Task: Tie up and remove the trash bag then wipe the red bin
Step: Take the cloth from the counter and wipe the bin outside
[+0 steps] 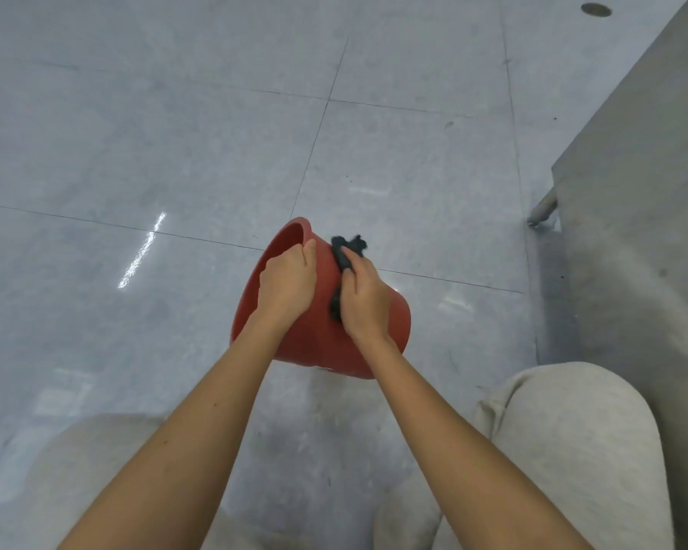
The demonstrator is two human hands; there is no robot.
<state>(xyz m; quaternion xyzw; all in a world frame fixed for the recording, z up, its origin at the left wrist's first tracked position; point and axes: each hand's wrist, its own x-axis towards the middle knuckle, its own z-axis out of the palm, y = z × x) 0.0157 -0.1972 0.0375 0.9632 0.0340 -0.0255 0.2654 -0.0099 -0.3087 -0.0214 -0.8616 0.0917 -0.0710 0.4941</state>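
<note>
The red bin (318, 343) is tipped on its side above the grey floor, its mouth turned to the upper left. My left hand (288, 281) grips its rim, fingers hooked over the edge. My right hand (364, 297) presses a dark cloth (344, 252) against the bin's outer wall; part of the cloth sticks out beyond my fingers and part shows under my palm. No trash bag is in view.
Grey tiled floor (175, 133) spreads all around. A grey cabinet or wall (632, 212) stands at the right, with a metal leg (543, 210) at its base. My knees in light grey trousers (572, 442) are at the bottom.
</note>
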